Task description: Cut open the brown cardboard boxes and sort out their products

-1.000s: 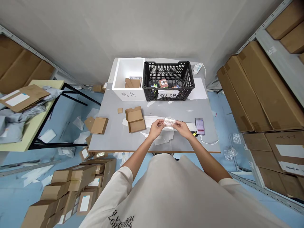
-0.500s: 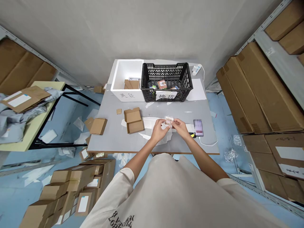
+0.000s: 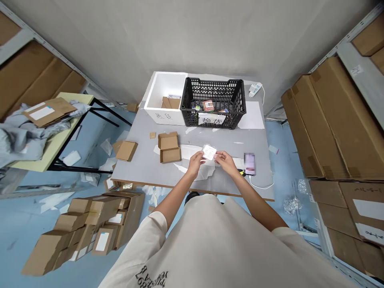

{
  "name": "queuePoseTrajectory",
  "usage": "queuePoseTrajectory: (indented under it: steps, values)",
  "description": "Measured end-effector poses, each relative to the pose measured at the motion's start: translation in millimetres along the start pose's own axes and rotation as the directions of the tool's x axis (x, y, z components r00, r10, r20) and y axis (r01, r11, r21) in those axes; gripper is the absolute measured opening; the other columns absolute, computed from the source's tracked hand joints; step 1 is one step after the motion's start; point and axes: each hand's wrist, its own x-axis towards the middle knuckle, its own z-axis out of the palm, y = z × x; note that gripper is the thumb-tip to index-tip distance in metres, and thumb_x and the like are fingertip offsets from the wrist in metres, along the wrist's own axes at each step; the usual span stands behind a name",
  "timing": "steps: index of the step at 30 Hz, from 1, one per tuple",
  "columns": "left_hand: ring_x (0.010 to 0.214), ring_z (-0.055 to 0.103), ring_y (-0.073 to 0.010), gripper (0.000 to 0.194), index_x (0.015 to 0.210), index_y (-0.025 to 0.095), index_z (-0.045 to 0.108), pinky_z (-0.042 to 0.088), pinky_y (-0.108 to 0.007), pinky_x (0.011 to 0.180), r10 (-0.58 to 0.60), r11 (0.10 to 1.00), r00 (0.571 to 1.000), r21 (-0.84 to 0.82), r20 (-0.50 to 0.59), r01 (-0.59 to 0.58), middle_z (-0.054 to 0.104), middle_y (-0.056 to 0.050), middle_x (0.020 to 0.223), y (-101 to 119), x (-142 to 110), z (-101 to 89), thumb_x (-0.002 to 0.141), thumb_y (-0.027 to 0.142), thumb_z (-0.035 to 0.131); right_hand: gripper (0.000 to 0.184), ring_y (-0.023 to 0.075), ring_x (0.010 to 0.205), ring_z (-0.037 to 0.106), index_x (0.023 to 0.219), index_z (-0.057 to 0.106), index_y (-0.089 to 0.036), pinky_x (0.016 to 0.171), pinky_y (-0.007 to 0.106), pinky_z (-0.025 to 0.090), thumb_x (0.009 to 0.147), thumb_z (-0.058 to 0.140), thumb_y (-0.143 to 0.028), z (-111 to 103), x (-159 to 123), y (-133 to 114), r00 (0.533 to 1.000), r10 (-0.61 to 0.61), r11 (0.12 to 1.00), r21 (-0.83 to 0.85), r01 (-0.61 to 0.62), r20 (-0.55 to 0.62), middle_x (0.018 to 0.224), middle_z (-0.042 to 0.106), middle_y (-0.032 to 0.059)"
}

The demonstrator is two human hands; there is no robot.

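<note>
Between my two hands, above the grey table (image 3: 141,160), is a small clear plastic case (image 3: 209,152) with a white printed face toward me; the print is too small to read. My left hand (image 3: 196,163) pinches its left edge, and my right hand (image 3: 225,161) grips the lower right corner. Under the hands lie torn white paper sheets (image 3: 205,173). To the left stands an opened small cardboard box (image 3: 169,155), and a tiny brown square piece (image 3: 153,135) rests beside it. A phone (image 3: 250,164) on a white cable lies right of my right hand.
At the back stand a white foam box (image 3: 166,117) and a black plastic crate (image 3: 213,86) with small packages inside. A yellow-and-black tool (image 3: 241,173) lies near the phone. Cartons (image 3: 99,214) are stacked on the floor at left; shelves with large boxes (image 3: 339,120) flank the right.
The clear case has been turned over: a white printed face now shows where clear compartments showed before. Both hands still hold it. The view has shifted slightly.
</note>
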Motion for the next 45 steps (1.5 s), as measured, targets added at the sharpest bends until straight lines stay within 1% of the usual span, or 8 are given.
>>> queuePoseTrajectory:
  steps: [4, 9, 18, 22, 27, 31, 39, 45]
  values:
    - [0.093, 0.066, -0.0196, 0.039, 0.109, 0.02, 0.07, 0.053, -0.033, 0.081, 0.038, 0.993, 0.999, 0.115, -0.028, -0.035, 0.071, -0.009, 0.108, 4, -7, -2.6, 0.087, 0.052, 0.061, 0.046, 0.0183, 0.08, 0.068, 0.093, 0.067, -0.022, 0.077, 0.033, 0.054, 0.07, 0.08, -0.058, 8, -1, -4, 0.995, 0.047, 0.998, 0.046, -0.052, 0.092, 0.088, 0.073, 0.004]
    - [0.112, 0.063, -0.0215, 0.034, 0.121, 0.023, 0.065, 0.051, -0.036, 0.096, 0.39, 0.861, 0.915, 0.393, -0.099, -0.324, 0.065, -0.01, 0.127, 17, -15, -5.8, 0.092, 0.041, 0.062, 0.039, 0.0197, 0.081, 0.068, 0.087, 0.06, -0.024, 0.081, 0.034, 0.055, 0.072, 0.08, -0.053, 33, 2, -23, 0.993, -0.077, 0.997, -0.004, 0.077, -0.089, 0.083, 0.072, 0.0026]
    - [0.111, 0.066, -0.0237, 0.043, 0.118, 0.021, 0.07, 0.057, -0.038, 0.095, 0.303, 0.943, 0.953, 0.135, 0.024, -0.304, 0.072, -0.008, 0.114, 58, 20, -43.3, 0.092, 0.054, 0.061, 0.019, 0.0257, 0.119, 0.06, 0.102, 0.074, -0.03, 0.106, 0.04, 0.046, 0.087, 0.067, -0.041, 97, 8, -60, 0.93, -0.367, 0.891, -0.293, 0.347, -0.018, 0.12, 0.069, 0.0067]
    - [0.1, 0.067, -0.0202, 0.047, 0.114, 0.019, 0.07, 0.061, -0.036, 0.086, 0.21, 0.978, 0.977, 0.009, 0.023, -0.21, 0.072, -0.008, 0.109, 70, 44, -76.5, 0.089, 0.058, 0.063, 0.039, 0.0225, 0.1, 0.065, 0.115, 0.068, -0.026, 0.094, 0.038, 0.053, 0.082, 0.073, -0.046, 116, 38, -50, 0.942, -0.275, 0.944, -0.24, 0.227, -0.19, 0.111, 0.069, 0.0079]
    - [0.092, 0.069, -0.019, 0.048, 0.114, 0.02, 0.069, 0.06, -0.029, 0.073, 0.157, 0.986, 0.983, 0.038, 0.096, -0.161, 0.072, -0.008, 0.107, 81, 67, -116.3, 0.088, 0.06, 0.064, 0.047, 0.0167, 0.079, 0.067, 0.108, 0.069, -0.021, 0.08, 0.033, 0.056, 0.075, 0.077, -0.055, 148, 77, -44, 0.999, 0.0, 0.999, 0.046, 0.002, -0.039, 0.087, 0.072, 0.003]
    - [0.075, 0.067, -0.0141, 0.049, 0.115, 0.019, 0.068, 0.056, -0.027, 0.067, 0.122, 0.992, 0.992, 0.04, -0.032, -0.121, 0.071, -0.007, 0.101, 97, 87, -148.6, 0.084, 0.056, 0.07, 0.045, 0.0128, 0.067, 0.064, 0.096, 0.07, -0.02, 0.071, 0.028, 0.056, 0.066, 0.087, -0.05, 189, 107, -51, 0.995, 0.091, 0.982, 0.172, -0.082, -0.043, 0.078, 0.071, 0.0007]
    - [0.075, 0.067, -0.013, 0.042, 0.105, 0.016, 0.069, 0.058, -0.03, 0.074, 0.19, 0.978, 0.944, -0.035, -0.269, -0.206, 0.069, -0.005, 0.091, 163, 169, -199.2, 0.075, 0.042, 0.081, 0.027, 0.013, 0.068, 0.069, 0.083, 0.063, -0.023, 0.068, 0.025, 0.061, 0.071, 0.086, -0.03, 276, 211, -81, 0.979, 0.19, 0.911, 0.386, -0.146, -0.076, 0.069, 0.068, -0.0013]
    - [0.097, 0.069, -0.0177, 0.033, 0.103, 0.016, 0.067, 0.057, -0.037, 0.09, 0.224, 0.965, 0.937, -0.071, -0.267, -0.251, 0.07, -0.01, 0.106, 184, 224, -215.1, 0.075, 0.029, 0.078, 0.025, 0.0172, 0.092, 0.074, 0.086, 0.061, -0.024, 0.088, 0.032, 0.063, 0.074, 0.082, -0.019, 297, 259, -92, 0.986, 0.147, 0.868, 0.488, -0.089, -0.082, 0.083, 0.074, 0.0018]
